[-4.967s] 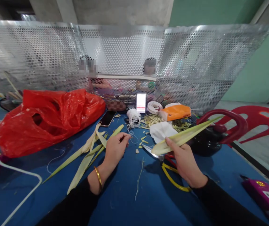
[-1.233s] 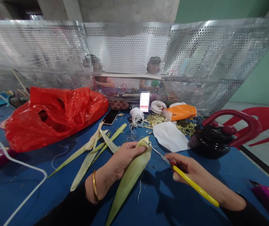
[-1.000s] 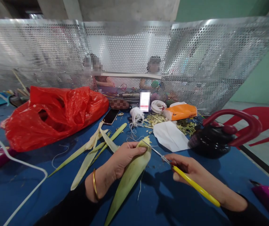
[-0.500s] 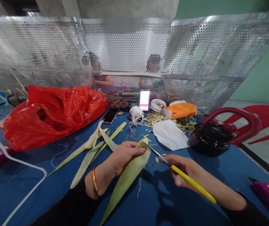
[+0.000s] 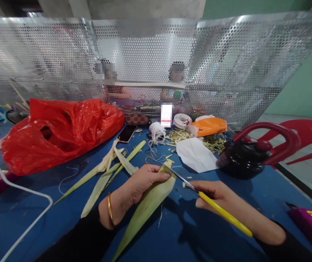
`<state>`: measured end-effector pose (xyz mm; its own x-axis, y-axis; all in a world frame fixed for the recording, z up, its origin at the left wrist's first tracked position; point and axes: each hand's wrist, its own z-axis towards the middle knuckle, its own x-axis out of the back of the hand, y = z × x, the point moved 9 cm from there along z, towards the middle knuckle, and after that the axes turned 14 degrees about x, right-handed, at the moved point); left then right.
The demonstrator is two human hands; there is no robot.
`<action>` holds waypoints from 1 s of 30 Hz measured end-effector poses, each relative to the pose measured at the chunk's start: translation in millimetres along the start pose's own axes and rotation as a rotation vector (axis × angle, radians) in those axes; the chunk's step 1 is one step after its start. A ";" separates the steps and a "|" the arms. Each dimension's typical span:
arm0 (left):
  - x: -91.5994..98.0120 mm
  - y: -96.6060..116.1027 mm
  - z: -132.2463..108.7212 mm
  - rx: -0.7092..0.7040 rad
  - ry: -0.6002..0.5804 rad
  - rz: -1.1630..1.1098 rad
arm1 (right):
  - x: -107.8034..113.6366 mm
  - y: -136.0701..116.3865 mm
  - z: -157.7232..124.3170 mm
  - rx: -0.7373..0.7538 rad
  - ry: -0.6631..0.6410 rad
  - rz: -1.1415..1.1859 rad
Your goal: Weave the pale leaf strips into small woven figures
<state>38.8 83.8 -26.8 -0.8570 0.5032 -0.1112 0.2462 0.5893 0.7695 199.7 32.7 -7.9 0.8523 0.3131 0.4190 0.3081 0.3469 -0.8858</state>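
Blue table [image 5: 172,240]: orange packet [image 5: 209,127], print illegible; left grip [image 5: 142,182] pinches husk [image 5: 151,202], right grip [image 5: 221,196] clasps scissors [image 5: 224,214].

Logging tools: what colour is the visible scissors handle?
The scissors handle is yellow, clearest in the head view.

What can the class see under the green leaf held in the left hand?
A pale strand on the blue table pokes out past the right edge of the leaf. Whatever lies directly beneath is covered.
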 end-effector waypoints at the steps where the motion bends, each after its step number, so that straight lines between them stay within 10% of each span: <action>1: -0.2 0.7 -1.4 0.001 0.005 0.005 | 0.8 -0.3 -0.1 0.002 0.000 -0.006; 16: 12.0 0.9 -0.1 -0.014 0.142 -0.001 | -12.9 -5.7 -4.8 -0.059 -0.145 0.033; 30: 3.0 -6.6 11.9 -0.015 -0.007 -0.033 | -3.8 7.7 -2.5 -0.048 -0.011 -0.126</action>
<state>40.0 88.9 -39.7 -0.8614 0.4879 -0.1412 0.2109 0.5966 0.7743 199.8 32.0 -16.9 0.8010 0.2793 0.5295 0.4325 0.3415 -0.8345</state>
